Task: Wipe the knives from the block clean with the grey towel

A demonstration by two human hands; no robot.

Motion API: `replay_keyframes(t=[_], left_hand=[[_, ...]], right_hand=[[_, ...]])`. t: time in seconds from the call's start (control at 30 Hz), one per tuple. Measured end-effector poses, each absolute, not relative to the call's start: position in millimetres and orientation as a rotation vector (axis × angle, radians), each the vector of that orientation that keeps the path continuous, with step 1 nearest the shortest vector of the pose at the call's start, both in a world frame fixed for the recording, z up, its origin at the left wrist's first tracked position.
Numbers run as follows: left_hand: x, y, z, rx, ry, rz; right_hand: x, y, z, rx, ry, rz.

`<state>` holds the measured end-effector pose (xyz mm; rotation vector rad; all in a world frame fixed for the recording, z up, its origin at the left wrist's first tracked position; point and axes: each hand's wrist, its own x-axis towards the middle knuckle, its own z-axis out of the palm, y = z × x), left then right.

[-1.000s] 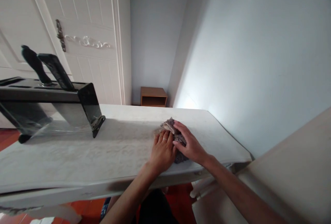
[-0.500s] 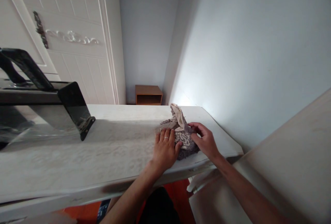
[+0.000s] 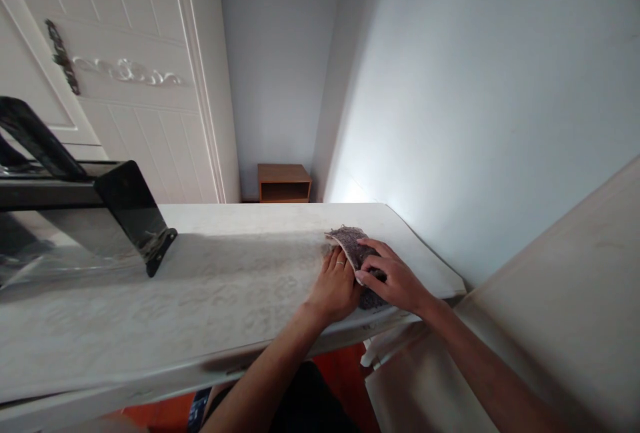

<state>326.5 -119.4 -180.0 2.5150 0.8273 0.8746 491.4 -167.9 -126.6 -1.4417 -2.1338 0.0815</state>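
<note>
A fuzzy grey-brown cleaning cloth (image 3: 350, 241) lies bunched near the right end of the white tabletop (image 3: 225, 293). My left hand (image 3: 336, 290), with a ring on one finger, rests flat against it, fingers stretched forward. A flap of the cloth stands over the left hand's edge and hides part of its thumb side. From the right, my right hand (image 3: 393, 276) grips that flap, its fingers on top and its thumb close to the left hand. Part of the cloth also shows below the right hand.
At the left stands a black knife holder (image 3: 123, 200) with dark handles and clear sides. A small brown open cabinet (image 3: 284, 173) is beyond the table's far edge. White panelled doors (image 3: 145, 133) rise behind, and a pale wall (image 3: 450, 86) borders the right.
My right hand has folded the raised cloth end over toward the right, so its dark fuzzy side faces up. My left hand has shifted slightly right, and the view has turned a little.
</note>
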Motion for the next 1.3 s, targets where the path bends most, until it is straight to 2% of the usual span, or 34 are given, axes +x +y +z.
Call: replay_keyframes(t=[0.13, 0.4, 0.57, 0.77, 1.1, 1.3], left_hand=[[319, -119, -172, 2.329, 0.601, 0.93], [313, -114, -182, 2.26, 0.873, 0.951], [303, -115, -183, 2.193, 0.854, 0.956], [291, -113, -181, 2.023, 0.949, 0.991], [264, -108, -181, 1.797, 0.923, 1.071], [249, -107, -186, 1.633, 0.875, 1.08]], right_hand=[[489, -164, -140, -1.376, -2.237, 0.019], [508, -161, -168, -1.449, -2.297, -0.238], [554, -157, -169, -1.653, -2.321, -0.46], [607, -156, -168, -1.805, -2.262, -0.508], [637, -157, -175, -2.023, -2.238, -0.654], [663, -154, -189, -1.925, -2.226, -0.648]])
